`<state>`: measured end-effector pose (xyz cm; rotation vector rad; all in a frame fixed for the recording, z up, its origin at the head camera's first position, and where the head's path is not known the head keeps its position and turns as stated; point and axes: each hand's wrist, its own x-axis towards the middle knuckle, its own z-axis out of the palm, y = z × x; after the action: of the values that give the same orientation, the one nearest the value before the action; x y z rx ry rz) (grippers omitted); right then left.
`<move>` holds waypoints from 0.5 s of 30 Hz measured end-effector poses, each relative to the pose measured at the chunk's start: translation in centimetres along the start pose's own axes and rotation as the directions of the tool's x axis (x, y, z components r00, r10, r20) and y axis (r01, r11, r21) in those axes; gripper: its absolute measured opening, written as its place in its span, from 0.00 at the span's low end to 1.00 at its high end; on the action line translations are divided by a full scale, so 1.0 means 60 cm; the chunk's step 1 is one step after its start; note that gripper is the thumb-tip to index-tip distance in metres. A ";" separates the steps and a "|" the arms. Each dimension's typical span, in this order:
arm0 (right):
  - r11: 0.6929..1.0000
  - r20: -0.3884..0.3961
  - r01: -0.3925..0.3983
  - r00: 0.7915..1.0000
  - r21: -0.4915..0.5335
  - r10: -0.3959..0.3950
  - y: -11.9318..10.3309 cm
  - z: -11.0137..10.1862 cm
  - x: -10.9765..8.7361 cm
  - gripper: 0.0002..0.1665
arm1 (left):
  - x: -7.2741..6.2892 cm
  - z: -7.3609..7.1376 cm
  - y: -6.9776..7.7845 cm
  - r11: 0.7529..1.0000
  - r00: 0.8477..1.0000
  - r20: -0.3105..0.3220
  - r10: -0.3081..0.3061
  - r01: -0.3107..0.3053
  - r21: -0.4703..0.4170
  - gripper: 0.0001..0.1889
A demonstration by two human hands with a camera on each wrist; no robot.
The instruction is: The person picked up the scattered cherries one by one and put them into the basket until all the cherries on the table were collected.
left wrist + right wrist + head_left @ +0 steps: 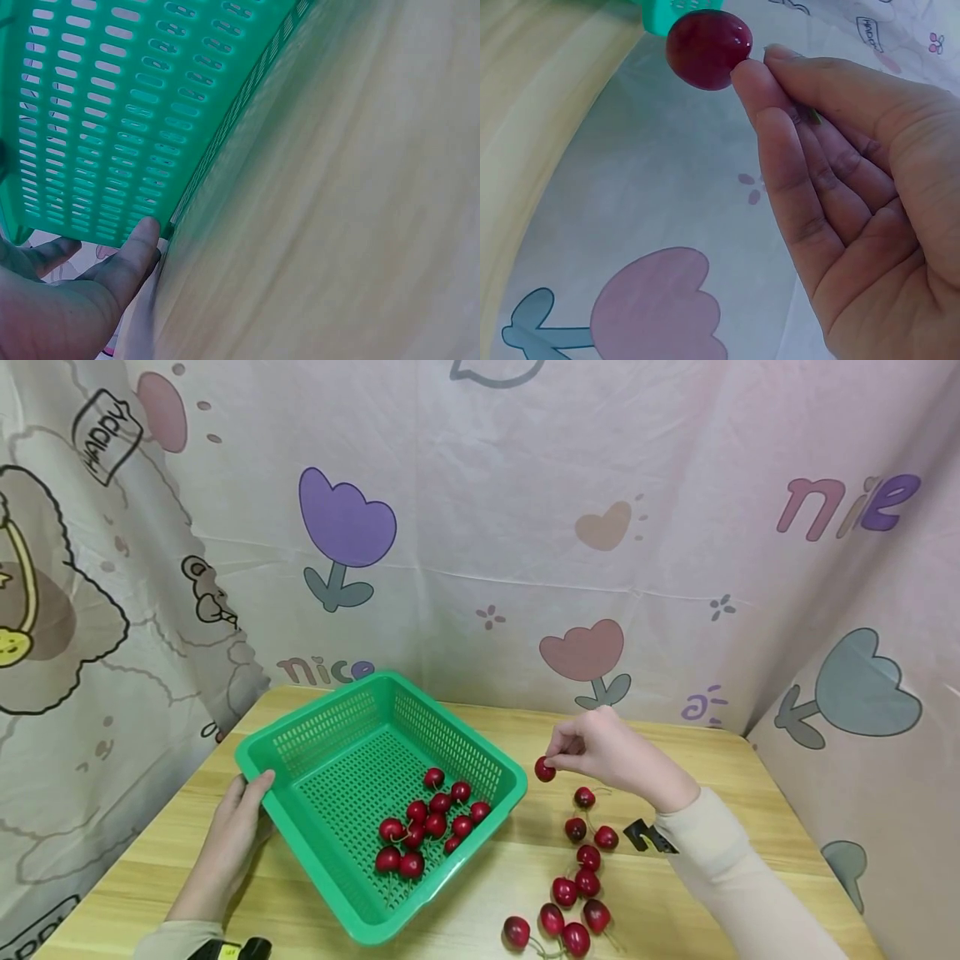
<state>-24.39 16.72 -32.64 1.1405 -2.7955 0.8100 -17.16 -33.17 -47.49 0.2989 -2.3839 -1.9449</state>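
Observation:
A green plastic basket (390, 933) with slotted walls stands on the table, several red cherries (435, 824) gathered at its right side. My left hand (234, 839) grips its left corner, thumb over the rim. From below, the left wrist view shows fingers (139, 251) against the slotted outer wall (112, 150). Between thumb and fingertips, my right hand (611, 756) pinches a cherry (545, 769) by its stem, just right of the basket. That cherry (709, 49) hangs at the fingertips in the right wrist view; most of the stem is hidden in the hand (870, 187).
Several loose cherries (588, 883), some with stems, trail down the wooden table (750, 877) right of the basket, below my right hand. A printed fabric curtain (465, 527) rises behind the table's back edge and along both sides.

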 end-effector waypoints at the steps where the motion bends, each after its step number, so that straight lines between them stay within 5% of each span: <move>1: 1.000 -0.006 0.002 1.000 -0.004 -0.002 -0.001 -0.001 0.003 0.09 | 0.000 0.000 0.000 1.000 1.000 0.001 0.001 -0.001 -0.001 0.44; 15: 0.998 0.027 0.045 0.999 0.040 -0.046 -0.041 -0.017 0.077 0.07 | 0.000 0.000 0.000 1.000 1.000 -0.004 0.002 -0.002 -0.001 0.43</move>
<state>-26.34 12.74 -29.70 1.2258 -2.7772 0.8554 -17.14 -33.20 -47.50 0.2997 -2.3800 -1.9422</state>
